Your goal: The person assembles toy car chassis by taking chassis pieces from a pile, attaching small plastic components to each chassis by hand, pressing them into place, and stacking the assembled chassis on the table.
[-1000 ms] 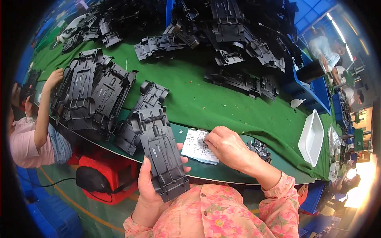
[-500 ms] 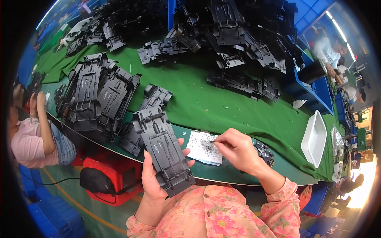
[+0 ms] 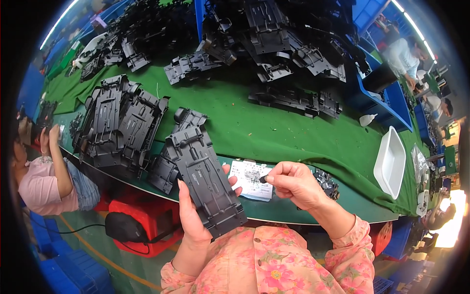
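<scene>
My left hand is wrapped around a black plastic vehicle chassis, thumb along one long side and fingertips round the other. The chassis is tilted, with its ribbed face up and its length running toward me. My right hand pinches a small black part between thumb and fingertips; its exact shape is too small to tell. Just beneath lies a white printed sheet with tiny dark pieces scattered on it. To the right of that hand sits a little heap of small black parts.
Stacked chassis lean together on the left, and more are piled at the back. A green cloth covers the bench. On the right are a white tray, a small white bottle and a blue bin. A co-worker sits at left.
My right hand has lifted slightly off the sheet, and a small black part now shows in its pinch. The chassis has shifted a little to the right in the picture with my left hand.
</scene>
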A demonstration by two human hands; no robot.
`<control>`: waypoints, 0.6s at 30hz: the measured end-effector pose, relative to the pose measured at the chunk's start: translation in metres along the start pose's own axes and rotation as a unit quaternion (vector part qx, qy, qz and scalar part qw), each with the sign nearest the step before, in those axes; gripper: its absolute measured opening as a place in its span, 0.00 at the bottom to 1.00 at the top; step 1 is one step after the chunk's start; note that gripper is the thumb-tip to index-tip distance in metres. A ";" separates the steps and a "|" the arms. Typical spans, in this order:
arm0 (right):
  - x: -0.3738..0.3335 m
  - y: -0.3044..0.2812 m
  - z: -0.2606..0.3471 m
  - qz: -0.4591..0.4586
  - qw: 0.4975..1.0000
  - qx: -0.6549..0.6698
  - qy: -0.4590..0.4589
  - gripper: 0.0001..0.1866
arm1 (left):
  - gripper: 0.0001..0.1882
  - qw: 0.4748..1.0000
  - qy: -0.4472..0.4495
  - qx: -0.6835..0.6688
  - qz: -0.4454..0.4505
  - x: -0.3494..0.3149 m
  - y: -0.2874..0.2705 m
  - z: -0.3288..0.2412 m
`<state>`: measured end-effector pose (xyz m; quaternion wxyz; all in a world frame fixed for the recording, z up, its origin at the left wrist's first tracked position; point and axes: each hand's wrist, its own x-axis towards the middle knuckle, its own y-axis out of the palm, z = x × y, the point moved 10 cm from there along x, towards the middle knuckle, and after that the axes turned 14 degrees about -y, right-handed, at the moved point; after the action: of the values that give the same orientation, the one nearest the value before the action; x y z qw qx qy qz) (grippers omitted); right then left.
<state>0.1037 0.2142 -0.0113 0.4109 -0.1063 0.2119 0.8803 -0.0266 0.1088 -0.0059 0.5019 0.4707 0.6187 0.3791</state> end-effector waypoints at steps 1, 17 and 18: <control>-0.001 0.000 0.001 -0.006 1.000 -0.008 -0.005 0.04 | 0.39 1.000 0.002 -0.005 -0.004 -0.001 -0.001 -0.001; -0.014 0.061 0.054 0.148 0.603 -0.618 -0.482 0.07 | 0.40 0.999 0.001 0.031 -0.013 -0.005 0.001 0.004; -0.014 0.067 0.050 0.171 0.563 -0.648 -0.484 0.09 | 0.40 0.999 0.003 0.037 -0.018 -0.005 0.000 0.003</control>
<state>0.0608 0.1888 0.0570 0.1145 0.1361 -0.6321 0.7542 -0.0230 0.1040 -0.0053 0.4889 0.4767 0.6421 0.3484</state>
